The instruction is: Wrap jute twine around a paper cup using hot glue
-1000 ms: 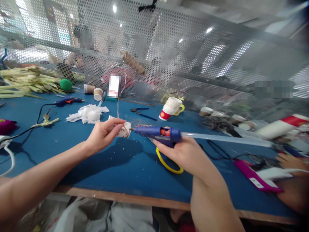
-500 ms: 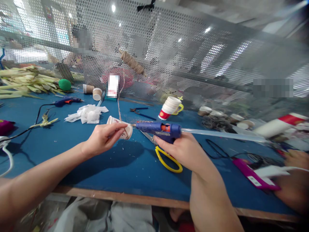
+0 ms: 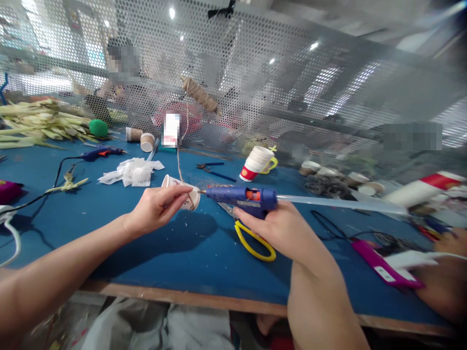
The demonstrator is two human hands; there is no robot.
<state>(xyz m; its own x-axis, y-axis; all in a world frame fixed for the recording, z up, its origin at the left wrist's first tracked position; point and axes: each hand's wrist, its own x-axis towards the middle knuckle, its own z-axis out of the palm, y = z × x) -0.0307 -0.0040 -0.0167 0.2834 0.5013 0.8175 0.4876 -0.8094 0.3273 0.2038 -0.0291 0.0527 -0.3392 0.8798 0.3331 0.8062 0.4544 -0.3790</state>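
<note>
My left hand (image 3: pixel 153 209) grips a small paper cup (image 3: pixel 182 193), held on its side above the blue table (image 3: pixel 164 248) with its base turned right. My right hand (image 3: pixel 280 228) is wrapped round the handle of a blue glue gun (image 3: pixel 241 196). The gun's nozzle touches the rim of the cup's base. A long clear glue stick (image 3: pixel 339 203) juts from the back of the gun toward the right. A strand of brown twine (image 3: pixel 178 165) runs from the cup up to a spool (image 3: pixel 200 96) on the mesh screen.
Yellow-handled scissors (image 3: pixel 251 238) lie under the gun. White tissue (image 3: pixel 131 171), a second glue gun (image 3: pixel 100 153), a stack of cups (image 3: pixel 257 163), green leaves (image 3: pixel 36 124) and blue pliers (image 3: pixel 213 170) lie further back. Another person's hand (image 3: pixel 445 282) rests beside a pink device (image 3: pixel 383 265) at right.
The cup and the glue gun have risen slightly and come together, the nozzle now against the cup's base. The person's hand at right has shifted a little.
</note>
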